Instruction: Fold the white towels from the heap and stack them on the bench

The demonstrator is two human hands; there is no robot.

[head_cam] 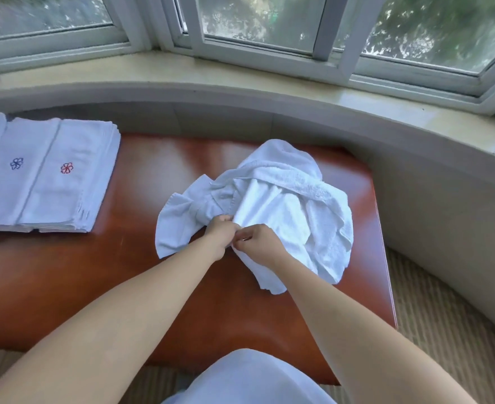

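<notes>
A crumpled heap of white towels [287, 199] lies on the right half of the red-brown bench [141, 269]. My left hand [220, 233] and my right hand [258, 243] meet at the heap's near edge, and each pinches the cloth of a towel with curled fingers. Folded white towels [74, 176] are stacked flat at the bench's left end; one bears a red flower mark, and the pile beside it [12, 170] a blue one.
A curved grey wall [415, 182] and a pale window sill [240, 80] run behind and to the right of the bench. Ribbed beige carpet [444, 330] lies to the right. My white-clad lap [249, 380] is at the bottom.
</notes>
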